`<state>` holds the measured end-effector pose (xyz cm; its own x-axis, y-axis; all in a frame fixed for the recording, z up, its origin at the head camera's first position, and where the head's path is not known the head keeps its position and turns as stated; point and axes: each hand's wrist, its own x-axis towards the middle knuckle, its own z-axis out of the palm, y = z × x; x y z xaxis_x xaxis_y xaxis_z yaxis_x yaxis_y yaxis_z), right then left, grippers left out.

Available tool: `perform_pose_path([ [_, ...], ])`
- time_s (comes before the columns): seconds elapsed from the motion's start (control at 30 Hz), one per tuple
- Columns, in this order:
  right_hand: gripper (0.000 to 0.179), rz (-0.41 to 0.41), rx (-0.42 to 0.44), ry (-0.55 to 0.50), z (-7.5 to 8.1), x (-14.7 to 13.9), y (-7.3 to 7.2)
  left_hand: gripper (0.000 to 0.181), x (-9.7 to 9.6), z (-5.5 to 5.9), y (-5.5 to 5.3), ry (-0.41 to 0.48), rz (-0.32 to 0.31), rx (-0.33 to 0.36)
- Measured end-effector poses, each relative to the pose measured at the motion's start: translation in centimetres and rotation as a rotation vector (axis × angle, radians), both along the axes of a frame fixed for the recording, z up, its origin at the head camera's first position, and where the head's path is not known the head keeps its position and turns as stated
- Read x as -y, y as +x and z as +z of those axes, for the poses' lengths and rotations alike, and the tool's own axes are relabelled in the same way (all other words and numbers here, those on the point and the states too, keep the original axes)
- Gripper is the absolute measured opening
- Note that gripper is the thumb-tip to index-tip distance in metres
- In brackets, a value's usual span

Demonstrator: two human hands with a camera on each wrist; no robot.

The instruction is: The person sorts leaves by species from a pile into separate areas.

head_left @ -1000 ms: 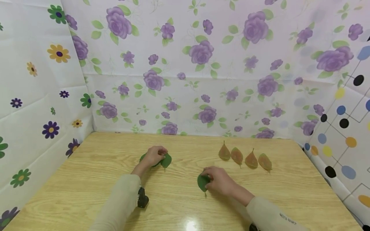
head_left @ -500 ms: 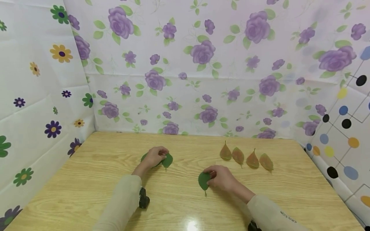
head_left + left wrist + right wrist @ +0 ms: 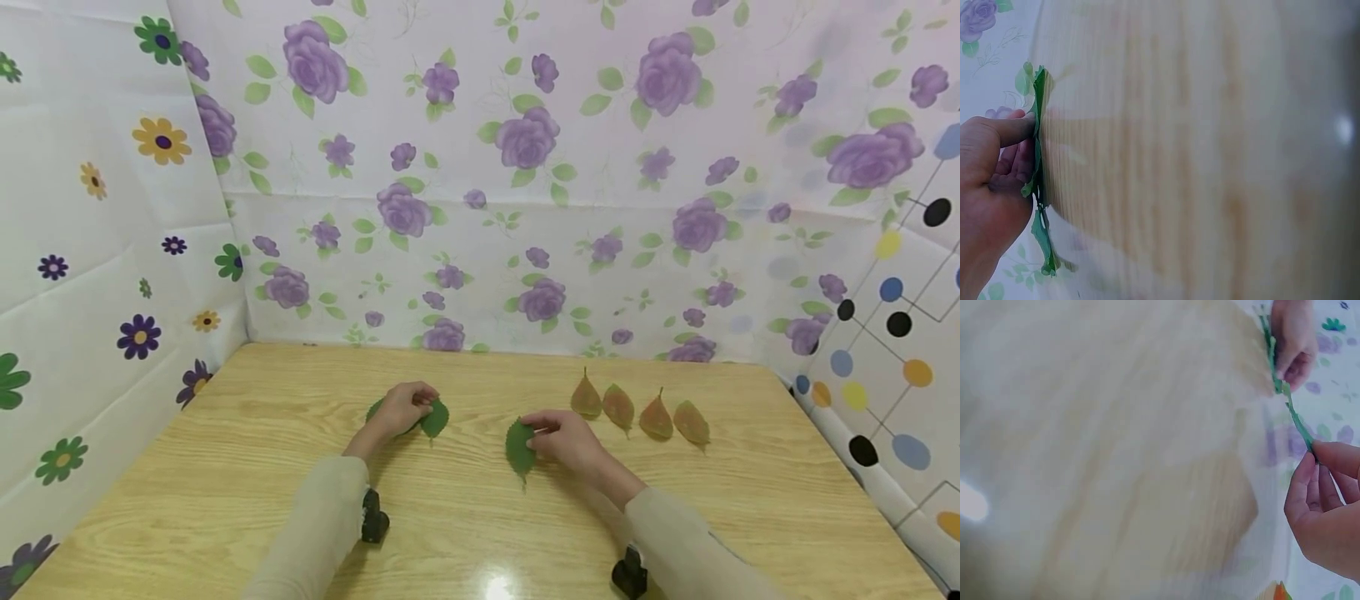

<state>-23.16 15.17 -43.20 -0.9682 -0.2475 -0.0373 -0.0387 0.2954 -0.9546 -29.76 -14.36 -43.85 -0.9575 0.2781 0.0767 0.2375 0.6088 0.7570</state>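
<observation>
My left hand (image 3: 405, 406) is over green leaves on the table, with thumb and fingertips bent together at the edge of the right-hand green leaf (image 3: 437, 418). Another green leaf (image 3: 372, 408) shows behind this hand, mostly hidden. In the left wrist view the thumb touches a green leaf (image 3: 1038, 134) lying flat, and a second leaf (image 3: 1042, 240) lies below it. My right hand (image 3: 572, 446) pinches a serrated green leaf (image 3: 519, 447) by its right edge, stem pointing toward me. Seen from the right wrist, that leaf (image 3: 1299, 425) is edge-on between thumb and fingers.
Several reddish-brown leaves (image 3: 618, 408) lie in a row at the back right of the wooden table (image 3: 450, 517), stems alternating up and down. Flower-patterned cloth (image 3: 480, 200) rises behind the table and at its left, dotted cloth at its right.
My right hand has moved slightly forward and left with its green leaf, which is turned a little. My left hand stays at its leaves. The view has shifted slightly.
</observation>
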Motion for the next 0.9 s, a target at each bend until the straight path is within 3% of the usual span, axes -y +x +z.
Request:
perform_pose_path([
  [0.23,0.031,-0.111,0.07,-0.08,-0.4,2.1,-1.8,0.022,0.0,0.0,0.2,0.007,0.0,0.001],
  [0.43,0.029,-0.112,0.038,-0.061,-0.8,3.8,-2.7,0.022,0.0,-0.1,0.2,0.001,-0.002,-0.007],
  [0.7,0.029,-0.071,0.074,-0.099,-0.6,5.8,-3.6,0.022,0.0,0.0,0.1,-0.005,-0.001,0.006],
  [0.9,0.029,-0.113,0.078,-0.135,-0.1,7.1,-4.5,0.022,-0.1,0.1,0.0,0.002,0.007,0.005],
])
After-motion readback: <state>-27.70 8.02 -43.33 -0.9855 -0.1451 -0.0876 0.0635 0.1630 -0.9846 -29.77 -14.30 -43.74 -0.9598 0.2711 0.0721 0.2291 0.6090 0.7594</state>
